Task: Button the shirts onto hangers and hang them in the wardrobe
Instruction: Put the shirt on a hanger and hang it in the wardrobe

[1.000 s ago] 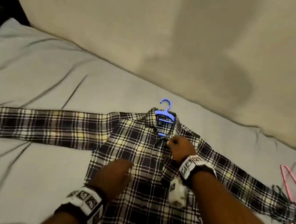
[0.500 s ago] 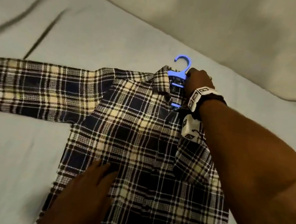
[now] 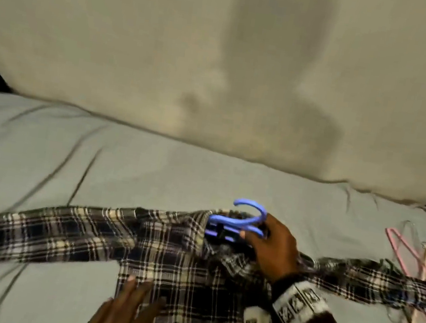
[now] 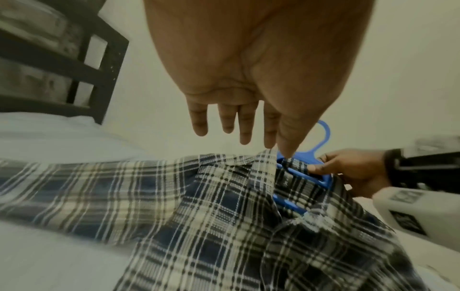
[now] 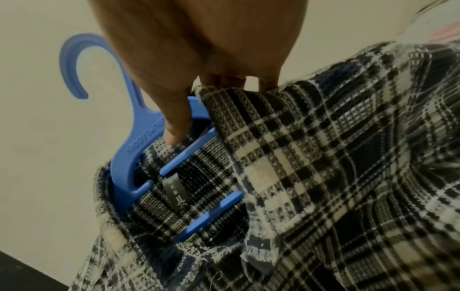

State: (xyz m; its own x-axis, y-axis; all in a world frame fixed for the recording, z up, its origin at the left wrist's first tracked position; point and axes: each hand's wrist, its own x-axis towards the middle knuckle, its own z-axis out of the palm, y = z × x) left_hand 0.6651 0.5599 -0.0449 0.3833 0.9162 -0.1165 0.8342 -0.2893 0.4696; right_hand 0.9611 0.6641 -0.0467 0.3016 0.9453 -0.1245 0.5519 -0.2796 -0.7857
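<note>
A dark plaid shirt lies face up on the bed with its sleeves spread left and right. A blue plastic hanger sits in the collar, hook pointing up off the sheet. My right hand grips the hanger's neck together with the collar edge, thumb in front and fingers behind, as the right wrist view shows at the hanger and shirt. My left hand hovers over the shirt's lower left front with straight fingers; whether it touches the cloth is unclear.
The pale bed sheet runs back to a cream wall. Several pink and cream hangers lie tangled at the right edge over the sleeve end. A dark slatted headboard stands at the bed's left end.
My right hand left the shirt's placket, took hold of the blue hanger at the collar and raised it. My left hand slid down the shirt front toward me.
</note>
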